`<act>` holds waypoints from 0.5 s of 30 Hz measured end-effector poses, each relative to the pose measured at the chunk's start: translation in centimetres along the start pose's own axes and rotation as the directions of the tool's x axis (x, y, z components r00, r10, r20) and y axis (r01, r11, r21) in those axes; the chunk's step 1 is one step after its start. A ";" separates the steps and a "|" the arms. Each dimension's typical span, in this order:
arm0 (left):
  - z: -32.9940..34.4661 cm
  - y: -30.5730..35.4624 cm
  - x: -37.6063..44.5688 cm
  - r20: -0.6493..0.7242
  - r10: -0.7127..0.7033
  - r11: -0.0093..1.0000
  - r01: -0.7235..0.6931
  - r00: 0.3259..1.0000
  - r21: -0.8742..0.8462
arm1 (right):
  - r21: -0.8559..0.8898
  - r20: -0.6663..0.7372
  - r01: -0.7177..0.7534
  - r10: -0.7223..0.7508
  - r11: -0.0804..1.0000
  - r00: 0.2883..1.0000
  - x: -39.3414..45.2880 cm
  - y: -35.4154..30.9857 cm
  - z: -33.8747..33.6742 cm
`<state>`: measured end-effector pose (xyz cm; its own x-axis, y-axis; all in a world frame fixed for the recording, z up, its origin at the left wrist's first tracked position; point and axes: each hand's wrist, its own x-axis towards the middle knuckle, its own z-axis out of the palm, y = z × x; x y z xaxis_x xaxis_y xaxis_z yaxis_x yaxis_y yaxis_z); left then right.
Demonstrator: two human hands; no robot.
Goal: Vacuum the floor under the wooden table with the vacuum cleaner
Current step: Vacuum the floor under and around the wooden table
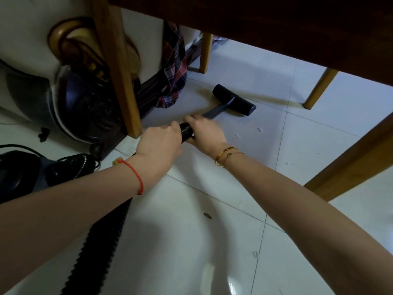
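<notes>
Both hands, left (158, 143) and right (205, 130), are gripping the hose (187, 132). Nozzle (234, 100) is lying on floor (265, 145) ahead, under desk (276, 28). Debris (207, 215) behind hands is remaining; task looks midway.

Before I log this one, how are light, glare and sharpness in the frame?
Head view: dim under the table; glare on the floor tile bottom centre; right hand slightly motion-blurred; table legs bowed by wide-angle distortion; nozzle readable.

Glossy tiled floor (212, 262), ribbed plastic hose (102, 241), wooden table (276, 24).
</notes>
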<state>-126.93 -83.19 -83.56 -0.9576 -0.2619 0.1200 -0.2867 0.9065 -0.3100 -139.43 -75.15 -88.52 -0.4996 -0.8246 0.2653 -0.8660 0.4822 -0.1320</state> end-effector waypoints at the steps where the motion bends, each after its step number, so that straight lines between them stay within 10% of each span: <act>1: -0.1 -0.3 -0.9 -0.005 0.001 1.000 -0.001 1.000 0.005 | 0.003 -0.002 0.008 -0.008 1.000 1.000 -0.4 -0.8 -0.1; 15: -1.8 -4.7 -9.3 -0.061 0.022 0.999 -0.020 0.998 0.041 | 0.008 -0.046 0.038 -0.038 0.999 0.998 -3.0 -9.1 -1.1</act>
<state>-116.66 -84.48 -81.52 -0.9603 -0.2211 0.1703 -0.2688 0.8970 -0.3508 -130.00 -76.71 -87.03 -0.4652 -0.8276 0.3142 -0.8846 0.4480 -0.1297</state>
